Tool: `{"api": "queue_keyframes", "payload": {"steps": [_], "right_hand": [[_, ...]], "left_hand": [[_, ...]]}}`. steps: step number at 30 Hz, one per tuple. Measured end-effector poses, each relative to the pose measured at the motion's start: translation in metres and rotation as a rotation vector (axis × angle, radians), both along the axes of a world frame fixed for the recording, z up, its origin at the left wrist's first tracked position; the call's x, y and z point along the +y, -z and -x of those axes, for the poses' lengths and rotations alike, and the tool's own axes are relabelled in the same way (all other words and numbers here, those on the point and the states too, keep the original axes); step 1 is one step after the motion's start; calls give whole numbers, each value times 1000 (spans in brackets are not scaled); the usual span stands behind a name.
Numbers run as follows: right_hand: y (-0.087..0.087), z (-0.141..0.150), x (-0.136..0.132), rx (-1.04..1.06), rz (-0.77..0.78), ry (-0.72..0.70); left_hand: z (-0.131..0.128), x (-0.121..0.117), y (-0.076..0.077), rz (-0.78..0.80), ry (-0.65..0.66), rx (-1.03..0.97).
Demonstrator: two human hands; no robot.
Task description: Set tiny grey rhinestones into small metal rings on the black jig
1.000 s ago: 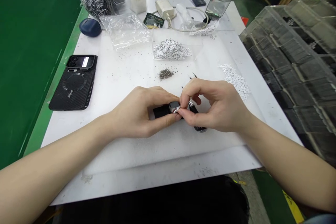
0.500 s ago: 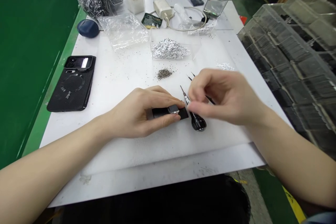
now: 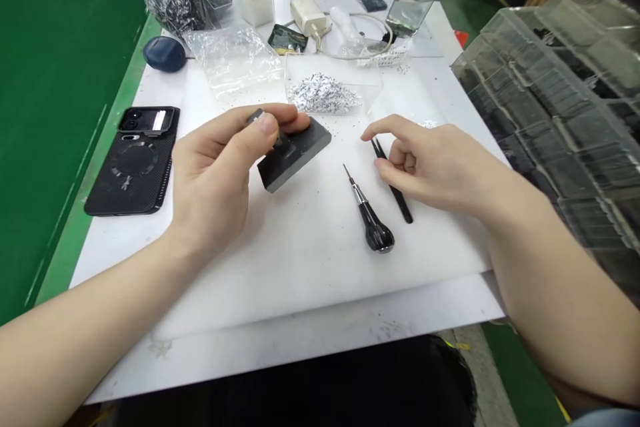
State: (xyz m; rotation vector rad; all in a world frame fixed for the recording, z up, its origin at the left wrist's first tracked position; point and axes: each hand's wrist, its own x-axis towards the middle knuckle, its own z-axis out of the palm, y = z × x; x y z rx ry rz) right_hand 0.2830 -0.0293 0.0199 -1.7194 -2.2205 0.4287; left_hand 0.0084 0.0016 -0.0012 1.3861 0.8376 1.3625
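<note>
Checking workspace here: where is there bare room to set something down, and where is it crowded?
Bare white board runs along the near edge, below the left hand and screwdriver; a smaller patch lies between screwdriver and dark block. The far end is crowded: plastic bags, charger, tray of white scraps.

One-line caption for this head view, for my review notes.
Left hand holds a black block; right hand over black tweezers beside a screwdriver.

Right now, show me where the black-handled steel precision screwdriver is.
The black-handled steel precision screwdriver lies on the white board, centre-right in the head view, left of the black tweezers under the person's right hand.
</note>
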Motion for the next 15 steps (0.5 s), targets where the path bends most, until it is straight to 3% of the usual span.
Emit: {"api": "queue_keyframes", "payload": {"steps": [2,5,7,11,15], "right_hand": [[-3,4,0,277,-32,26],[-9,11,2,879,-75,100],[-11,15,4,1102,-46,92],[-1,24,3,1179,210,34],[17,36,-3,1137,128,42]], "left_hand": [[-1,-1,-2,-3,-26,0],[-4,-1,-3,-34,-68,-51],[-6,-1,-3,-45,-98,-128],[-8,-2,-2,-19,-137,-174],[-7,-4,-4,-13,-138,-119]]}}
